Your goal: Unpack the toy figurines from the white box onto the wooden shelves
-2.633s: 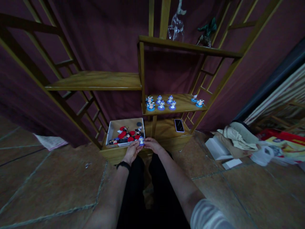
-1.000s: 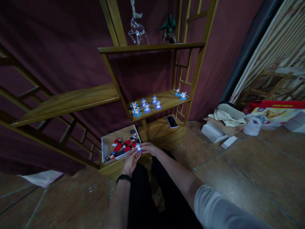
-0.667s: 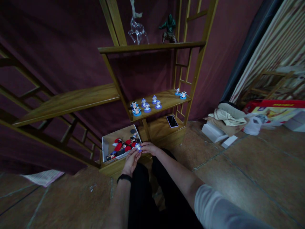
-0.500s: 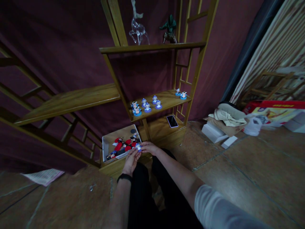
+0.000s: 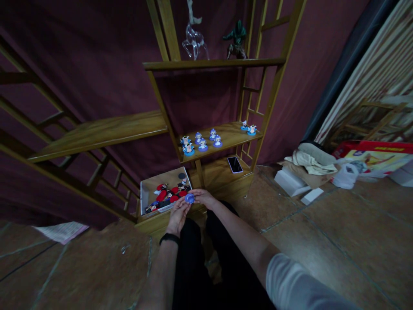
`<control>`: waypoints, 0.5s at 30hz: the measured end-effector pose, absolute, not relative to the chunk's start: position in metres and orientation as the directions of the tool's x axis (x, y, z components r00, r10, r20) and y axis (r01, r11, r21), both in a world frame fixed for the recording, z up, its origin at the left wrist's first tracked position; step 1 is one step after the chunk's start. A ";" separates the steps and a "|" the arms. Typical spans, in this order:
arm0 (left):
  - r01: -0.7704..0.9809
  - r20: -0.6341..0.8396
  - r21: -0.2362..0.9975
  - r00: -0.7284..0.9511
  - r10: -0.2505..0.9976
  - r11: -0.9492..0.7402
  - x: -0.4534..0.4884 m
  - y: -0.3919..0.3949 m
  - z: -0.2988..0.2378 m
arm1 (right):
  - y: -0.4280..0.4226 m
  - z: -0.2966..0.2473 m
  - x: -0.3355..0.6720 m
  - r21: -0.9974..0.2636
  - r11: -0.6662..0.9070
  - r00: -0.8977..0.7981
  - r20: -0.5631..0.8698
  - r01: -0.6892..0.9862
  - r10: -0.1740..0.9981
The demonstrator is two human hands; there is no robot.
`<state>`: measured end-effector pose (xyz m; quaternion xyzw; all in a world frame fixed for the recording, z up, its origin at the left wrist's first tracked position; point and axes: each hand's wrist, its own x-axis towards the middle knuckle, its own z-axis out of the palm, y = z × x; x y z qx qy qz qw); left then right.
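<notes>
My left hand (image 5: pixel 178 215) and my right hand (image 5: pixel 202 197) meet just in front of a wooden shelf unit, both pinching a small blue-based figurine (image 5: pixel 189 198), whose round blue base faces me. Just beyond it, an open white box (image 5: pixel 144 194) on the lowest shelf holds several red and dark figurines (image 5: pixel 168 194). Several blue figurines (image 5: pixel 200 143) stand on the shelf above. Two more blue figurines (image 5: pixel 248 128) stand at that shelf's right end.
A phone (image 5: pixel 234 164) lies on the bottom shelf. A glass deer (image 5: pixel 194 36) and a dark green statuette (image 5: pixel 237 39) stand on the top shelf. White boxes and folded cloth (image 5: pixel 303 168) lie on the tiled floor at right. A paper (image 5: pixel 61 231) lies at left.
The figurine has been turned in my hands, so its blue base now faces me. My head has turned left and shifted slightly; the hands stay at the box's front edge.
</notes>
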<state>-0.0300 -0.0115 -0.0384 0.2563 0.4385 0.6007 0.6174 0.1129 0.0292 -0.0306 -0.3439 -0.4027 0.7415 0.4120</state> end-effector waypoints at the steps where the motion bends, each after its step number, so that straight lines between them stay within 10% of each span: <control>1: -0.518 -0.239 0.842 -0.109 0.965 0.150 -0.030 -0.012 -0.039 | 0.029 -0.031 0.113 -0.880 -0.336 -0.422 -0.179 -0.335 0.889; 15: -0.598 -0.349 0.774 -0.129 0.928 0.208 -0.028 -0.010 -0.039 | 0.024 -0.024 0.112 -0.828 -0.411 -0.409 -0.248 -0.381 0.878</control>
